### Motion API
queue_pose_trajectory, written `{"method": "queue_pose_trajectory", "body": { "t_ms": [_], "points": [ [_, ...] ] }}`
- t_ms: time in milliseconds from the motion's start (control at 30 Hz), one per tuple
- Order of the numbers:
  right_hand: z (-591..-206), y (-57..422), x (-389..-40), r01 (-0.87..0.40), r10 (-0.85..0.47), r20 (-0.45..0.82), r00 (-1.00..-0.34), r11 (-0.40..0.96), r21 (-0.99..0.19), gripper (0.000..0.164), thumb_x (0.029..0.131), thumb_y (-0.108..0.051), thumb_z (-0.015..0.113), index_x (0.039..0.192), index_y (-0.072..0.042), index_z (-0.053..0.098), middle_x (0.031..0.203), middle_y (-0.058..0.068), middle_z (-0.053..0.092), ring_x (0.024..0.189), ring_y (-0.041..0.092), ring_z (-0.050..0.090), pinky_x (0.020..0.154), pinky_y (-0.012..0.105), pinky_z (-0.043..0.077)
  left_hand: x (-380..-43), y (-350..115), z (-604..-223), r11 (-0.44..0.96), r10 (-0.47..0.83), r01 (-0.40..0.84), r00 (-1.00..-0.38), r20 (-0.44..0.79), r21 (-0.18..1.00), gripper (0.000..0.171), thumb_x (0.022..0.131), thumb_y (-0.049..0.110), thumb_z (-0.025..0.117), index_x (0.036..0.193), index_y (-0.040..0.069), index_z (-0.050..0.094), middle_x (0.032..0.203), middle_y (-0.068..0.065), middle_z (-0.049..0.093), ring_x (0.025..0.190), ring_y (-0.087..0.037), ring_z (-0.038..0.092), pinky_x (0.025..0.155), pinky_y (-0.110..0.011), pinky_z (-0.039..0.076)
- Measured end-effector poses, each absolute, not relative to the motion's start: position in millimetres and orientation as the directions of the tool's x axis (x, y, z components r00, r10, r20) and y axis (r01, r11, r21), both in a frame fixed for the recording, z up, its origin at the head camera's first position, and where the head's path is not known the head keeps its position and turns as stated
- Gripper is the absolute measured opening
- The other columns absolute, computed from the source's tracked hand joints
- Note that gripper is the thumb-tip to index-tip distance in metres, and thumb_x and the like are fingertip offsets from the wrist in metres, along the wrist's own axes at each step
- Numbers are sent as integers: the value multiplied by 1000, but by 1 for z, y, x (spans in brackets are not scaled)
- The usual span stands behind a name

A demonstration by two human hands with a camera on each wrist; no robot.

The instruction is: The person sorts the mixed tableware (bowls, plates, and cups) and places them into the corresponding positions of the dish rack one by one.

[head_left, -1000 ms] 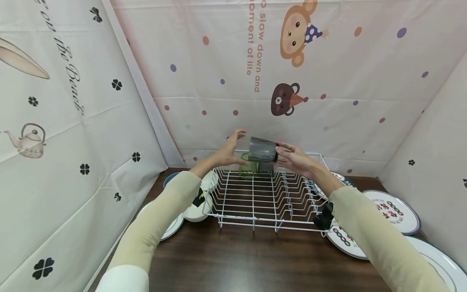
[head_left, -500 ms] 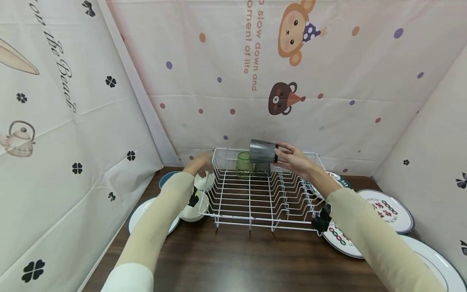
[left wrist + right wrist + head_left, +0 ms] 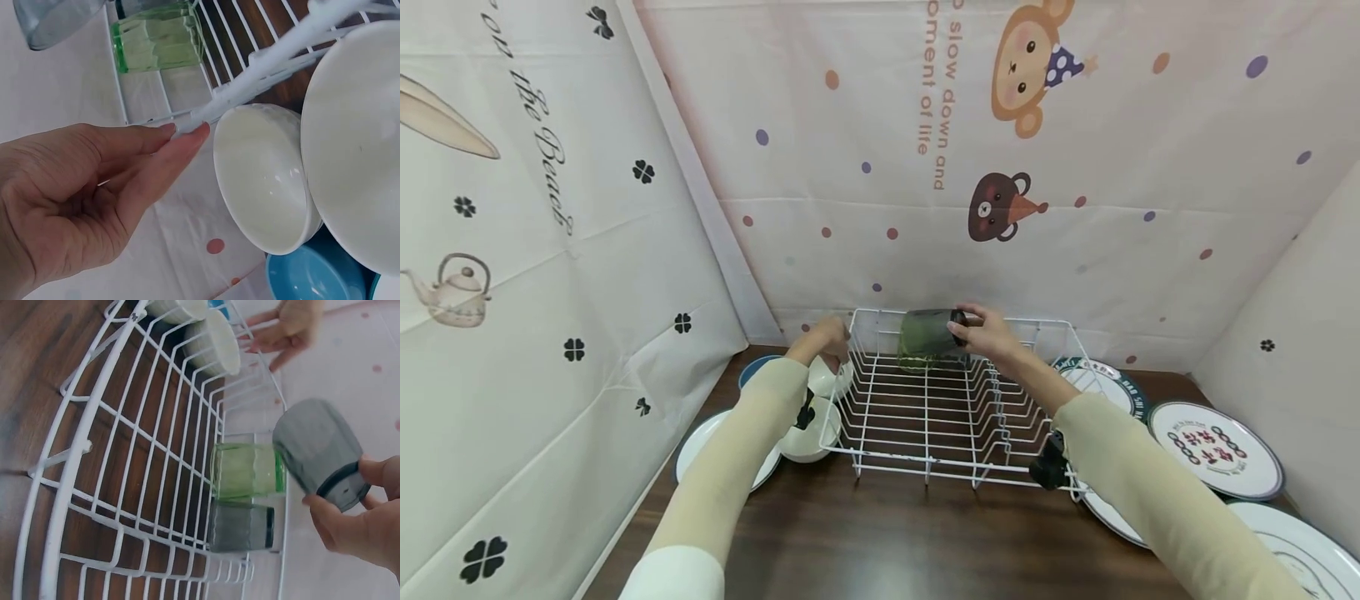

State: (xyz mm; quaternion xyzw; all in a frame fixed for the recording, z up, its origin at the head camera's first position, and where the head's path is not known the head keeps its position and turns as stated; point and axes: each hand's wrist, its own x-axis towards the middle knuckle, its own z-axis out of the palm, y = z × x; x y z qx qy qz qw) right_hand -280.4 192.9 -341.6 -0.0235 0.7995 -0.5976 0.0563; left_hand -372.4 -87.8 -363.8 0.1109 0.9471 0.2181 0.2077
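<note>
My right hand (image 3: 991, 335) grips a grey glass (image 3: 322, 447) around its dark-banded base, and the glass lies tilted nearly on its side above the back of a white wire dish rack (image 3: 927, 459). Below it, a green glass (image 3: 247, 469) stands upside down in the rack beside another grey glass (image 3: 240, 526). At the back left corner, my left hand (image 3: 81, 194) pinches the rack's rail between thumb and fingertips. White bowls (image 3: 265, 181) sit just outside the rack by that hand.
A blue bowl (image 3: 319, 275) stands behind the white bowls, and a white plate (image 3: 700, 442) lies at the left. Several patterned plates (image 3: 1216, 450) lie along the rack's right side. Printed cloth walls (image 3: 820, 167) enclose the back and sides of the brown table (image 3: 880, 542).
My left hand has moved left, away from the glasses, to the rack's rail. My right hand has lowered the grey glass slightly leftward, so it overlaps the green one in the head view.
</note>
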Motion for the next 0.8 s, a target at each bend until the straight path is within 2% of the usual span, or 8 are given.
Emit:
{"method": "queue_pose_trajectory", "body": {
  "t_ms": [67,167,333,467,667,800],
  "points": [
    [-344,187,-283,5,-98,-43,-994,353,-935,60,106,-9,54,159,0,29,156,36,35,135,49,51,107,50,52,-372,-88,-364,868,319,123,-880,-351,482,63,86,-9,68,146,-10,48,96,-26,75,51,-12,69,63,-24,62],
    [-349,177,-287,-49,-100,4,-995,457,-888,57,103,-7,58,155,3,37,152,36,43,133,48,55,103,48,55,-370,-88,-364,854,323,108,-878,-355,509,63,87,-10,69,146,-10,47,98,-27,75,61,-18,75,67,-26,63],
    [-357,155,-297,-179,-110,141,-984,627,-758,53,97,-6,67,146,6,50,142,34,55,129,47,56,108,53,48,-371,-86,-365,854,299,83,-886,-354,514,62,88,-10,68,146,-9,48,99,-28,75,51,-13,68,63,-25,63],
    [-361,139,-306,-250,-150,205,-967,696,-673,49,95,-7,70,140,6,56,140,32,58,129,47,55,108,57,47,-373,-87,-363,855,298,87,-889,-347,512,61,88,-10,68,146,-9,49,99,-29,74,49,-11,66,62,-24,62],
    [-372,114,-319,-283,-220,180,-959,781,-556,49,94,-13,73,139,2,59,144,24,58,136,43,52,111,57,45,-374,-93,-364,843,291,58,-885,-364,534,63,88,-10,68,147,-8,47,103,-30,74,55,-15,71,64,-26,63],
    [-382,99,-327,-241,-198,137,-971,835,-496,50,92,-15,76,138,-1,62,141,20,63,124,39,63,106,52,51,-375,-95,-368,831,302,49,-877,-374,555,62,89,-9,68,148,-7,47,103,-30,74,54,-14,70,64,-26,63]
  ]
}}
